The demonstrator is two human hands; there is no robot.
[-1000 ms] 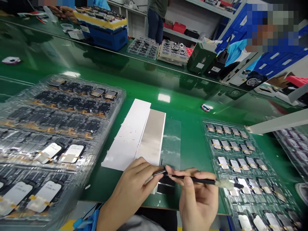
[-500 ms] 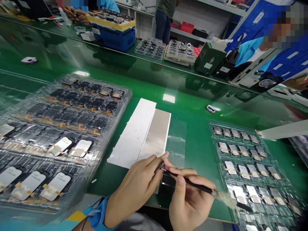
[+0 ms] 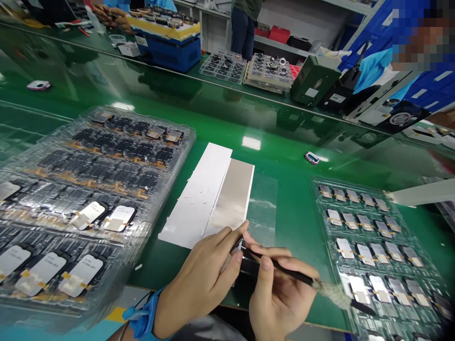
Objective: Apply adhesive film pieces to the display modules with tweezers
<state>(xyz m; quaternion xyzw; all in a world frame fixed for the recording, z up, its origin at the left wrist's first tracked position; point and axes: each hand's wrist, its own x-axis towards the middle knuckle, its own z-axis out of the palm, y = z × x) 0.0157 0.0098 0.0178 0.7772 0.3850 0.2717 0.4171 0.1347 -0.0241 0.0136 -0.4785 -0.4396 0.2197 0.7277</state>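
Note:
My left hand (image 3: pixel 208 265), with a blue wrist strap (image 3: pixel 144 315), pinches a small dark-edged screen module (image 3: pixel 236 245), mostly hidden behind the fingers. Closed around a slim black tool (image 3: pixel 291 271) is my right hand (image 3: pixel 280 296); pale, frayed wrapping covers the tool's rear part. The tool's tip meets the module's edge between both hands, though exact contact is hard to make out. Just beyond the fingers lie a white sheet (image 3: pixel 199 194) bearing tiny red slivers and a grey-beige sheet (image 3: pixel 234 189). A clear film (image 3: pixel 263 203) lies to their right.
A clear plastic tray (image 3: pixel 177 189) with rows of screen modules stands on the left. Another such tray (image 3: pixel 327 227) is at right, near a white arm-like bar (image 3: pixel 423 192). Across the green bench (image 3: pixel 284 151) are a blue box (image 3: pixel 170 52), part trays (image 3: pixel 270 73) and other people.
The view has shifted slightly. My left thumb has moved a little and the module between the fingers is tilted slightly differently. Both hands keep their hold.

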